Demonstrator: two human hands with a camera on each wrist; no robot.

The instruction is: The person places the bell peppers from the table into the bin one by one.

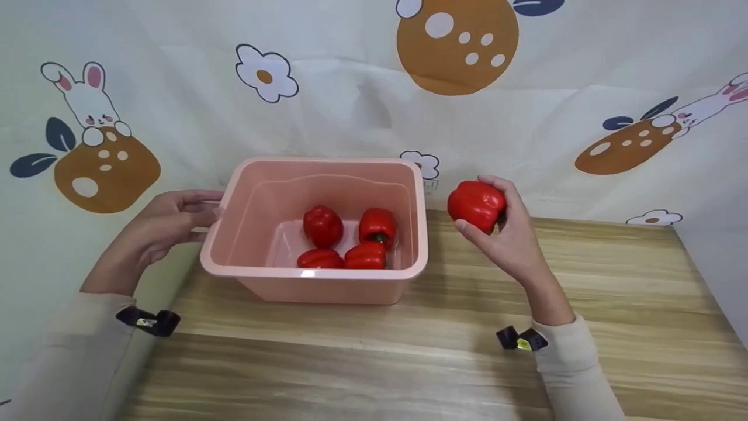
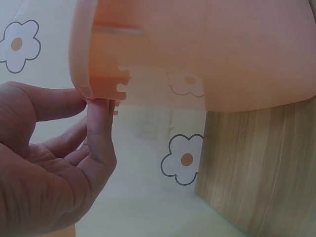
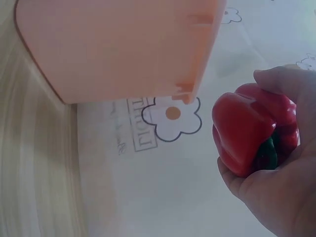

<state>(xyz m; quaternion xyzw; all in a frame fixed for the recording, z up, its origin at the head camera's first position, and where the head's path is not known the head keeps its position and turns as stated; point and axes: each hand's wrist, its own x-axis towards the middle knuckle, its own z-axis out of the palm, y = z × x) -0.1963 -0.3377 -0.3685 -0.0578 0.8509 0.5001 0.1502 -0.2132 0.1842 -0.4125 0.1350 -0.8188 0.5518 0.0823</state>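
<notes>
A pink plastic tub stands on the wooden table and holds several red bell peppers. My left hand grips the tub's left rim, thumb above and fingers under the lip of the tub. My right hand holds one more red bell pepper in the air just right of the tub, above the table's back edge. In the right wrist view the held pepper lies in my curled fingers, green stem toward the palm, with the tub at the upper left.
A cloth backdrop printed with rabbits, flowers and brown mushrooms hangs behind and drapes down the left side. The table's left edge runs under the tub's left corner; its right edge lies far right. Bare wood spreads in front.
</notes>
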